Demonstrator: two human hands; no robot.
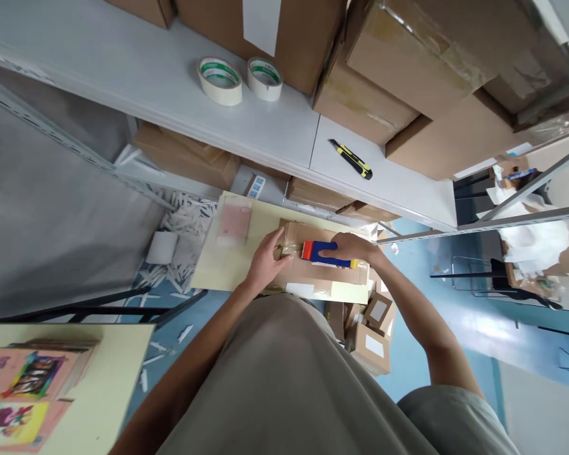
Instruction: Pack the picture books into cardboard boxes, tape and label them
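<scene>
A brown cardboard box, with clear tape on its left part, lies on a pale yellow tabletop in front of me. My left hand rests at the box's left end, thumb and fingers spread apart against it. Over the top of the box, my right hand is closed around a blue oblong thing with a red left end and a yellow tip; its exact kind I cannot make out. Left of the box lies a pink booklet.
A grey shelf ahead carries two tape rolls, a yellow-and-black utility knife and large cartons. Small boxes are piled below on the right. Books lie on another table; white scraps cover the floor at left.
</scene>
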